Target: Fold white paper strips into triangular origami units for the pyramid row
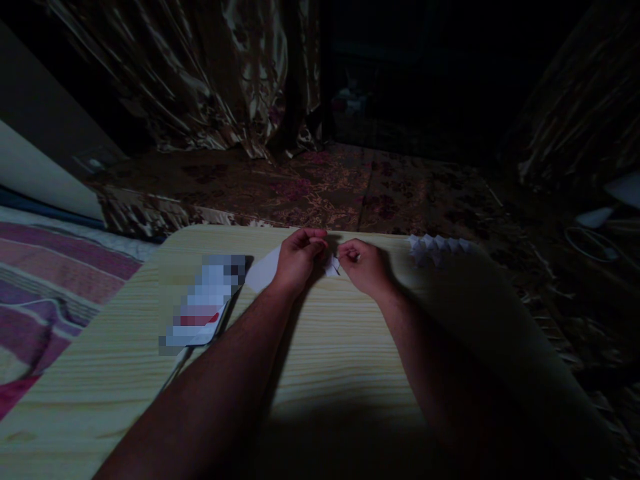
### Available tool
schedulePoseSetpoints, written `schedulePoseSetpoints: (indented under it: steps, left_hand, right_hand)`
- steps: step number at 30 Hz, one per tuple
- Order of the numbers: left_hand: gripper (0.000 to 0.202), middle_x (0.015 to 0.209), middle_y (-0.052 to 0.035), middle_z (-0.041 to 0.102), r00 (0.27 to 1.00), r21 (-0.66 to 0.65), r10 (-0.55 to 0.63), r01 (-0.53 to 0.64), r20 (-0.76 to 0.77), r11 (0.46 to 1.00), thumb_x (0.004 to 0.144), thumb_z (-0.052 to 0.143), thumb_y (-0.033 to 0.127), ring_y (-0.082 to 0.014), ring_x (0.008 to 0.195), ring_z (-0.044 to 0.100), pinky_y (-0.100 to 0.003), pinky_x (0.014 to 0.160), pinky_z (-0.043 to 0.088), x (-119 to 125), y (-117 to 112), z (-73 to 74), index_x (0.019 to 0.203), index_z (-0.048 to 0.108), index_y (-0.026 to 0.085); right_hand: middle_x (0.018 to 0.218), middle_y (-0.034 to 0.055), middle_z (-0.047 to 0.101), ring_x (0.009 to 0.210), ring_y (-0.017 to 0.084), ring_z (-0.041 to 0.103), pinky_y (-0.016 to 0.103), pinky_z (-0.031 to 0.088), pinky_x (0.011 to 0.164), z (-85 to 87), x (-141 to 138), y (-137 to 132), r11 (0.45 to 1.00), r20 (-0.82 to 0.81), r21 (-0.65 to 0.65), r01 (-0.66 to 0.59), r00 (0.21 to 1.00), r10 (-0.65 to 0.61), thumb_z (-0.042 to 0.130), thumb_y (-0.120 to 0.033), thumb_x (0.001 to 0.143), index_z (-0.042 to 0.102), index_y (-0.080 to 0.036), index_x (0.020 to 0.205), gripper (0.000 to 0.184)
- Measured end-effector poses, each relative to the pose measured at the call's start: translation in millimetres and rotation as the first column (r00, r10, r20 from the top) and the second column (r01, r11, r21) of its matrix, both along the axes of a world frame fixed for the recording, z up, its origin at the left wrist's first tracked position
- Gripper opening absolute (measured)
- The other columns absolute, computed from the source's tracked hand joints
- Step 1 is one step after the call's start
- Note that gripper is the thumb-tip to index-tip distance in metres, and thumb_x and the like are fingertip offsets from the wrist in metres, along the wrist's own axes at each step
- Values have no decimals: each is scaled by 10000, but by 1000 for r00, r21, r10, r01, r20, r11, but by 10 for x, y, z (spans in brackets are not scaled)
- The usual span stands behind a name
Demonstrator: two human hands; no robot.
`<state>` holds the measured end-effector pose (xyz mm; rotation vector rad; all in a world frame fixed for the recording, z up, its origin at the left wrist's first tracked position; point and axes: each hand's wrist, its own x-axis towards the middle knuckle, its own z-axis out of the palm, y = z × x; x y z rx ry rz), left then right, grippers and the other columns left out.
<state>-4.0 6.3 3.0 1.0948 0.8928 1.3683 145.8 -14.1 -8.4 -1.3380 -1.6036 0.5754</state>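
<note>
My left hand [299, 259] and my right hand [364, 265] meet near the far edge of a light wooden table [320, 360]. Both are closed in a pinch on a small piece of white paper [331, 266] held between them. A larger white sheet [264, 269] lies flat just left of my left hand and partly under it. A row of small folded white paper pieces [439, 248] rests on the table to the right of my right hand.
A flat white and red packet [203, 308], partly blurred, lies on the table's left side. Shiny patterned fabric [320, 183] covers the floor beyond the table and hangs as curtains behind. A striped cloth [45, 287] lies to the left. The room is dim.
</note>
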Motion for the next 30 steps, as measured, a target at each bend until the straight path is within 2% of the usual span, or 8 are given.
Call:
schedulePoseSetpoints:
  steps: [6, 12, 17, 24, 30]
  left_hand:
    - [253, 642, 12, 581, 999, 15, -33, 33, -5, 999, 635, 641, 169, -85, 500, 492, -223, 488, 385, 3, -20, -3, 886, 616, 146]
    - [265, 668, 1, 610, 999, -23, -32, 32, -12, 999, 629, 653, 185, -95, 524, 514, -225, 502, 392, 4, -21, 1, 889, 616, 153]
    - [267, 618, 13, 581, 1000, -14, -25, 25, -6, 1000, 628, 661, 195, -97, 508, 495, -232, 504, 388, 4, -17, 3, 888, 617, 152]
    - [234, 585, 31, 533, 999, 11, -5, 5, -36, 1000, 658, 655, 217, -83, 495, 450, -216, 473, 339, -6, -9, -16, 881, 620, 156]
    - [216, 581, 34, 516, 998, 28, 3, -1, -64, 1000, 672, 645, 219, -76, 488, 426, -208, 455, 310, -10, -5, -32, 877, 623, 157]
  right_hand:
    - [977, 19, 705, 874, 194, 625, 352, 484, 815, 15, 26, -30, 995, 241, 57, -86, 968, 69, 631, -210, 745, 640, -282, 1113, 375]
    - [995, 5, 701, 942, 213, 606, 366, 465, 858, 51, 31, -47, 989, 337, 55, -140, 935, 114, 653, -200, 746, 599, -309, 1185, 456]
    - [1017, 37, 684, 952, 224, 591, 364, 461, 855, 35, 35, -46, 987, 385, 66, -146, 916, 110, 657, -236, 749, 642, -302, 1135, 392]
    - [940, 26, 682, 892, 204, 592, 344, 461, 812, 18, 45, -41, 988, 373, 59, -141, 921, 109, 638, -230, 762, 688, -306, 1028, 281]
    - [873, 18, 688, 824, 183, 603, 328, 468, 772, 1, 44, -30, 989, 290, 63, -137, 950, 113, 624, -201, 751, 706, -266, 940, 216]
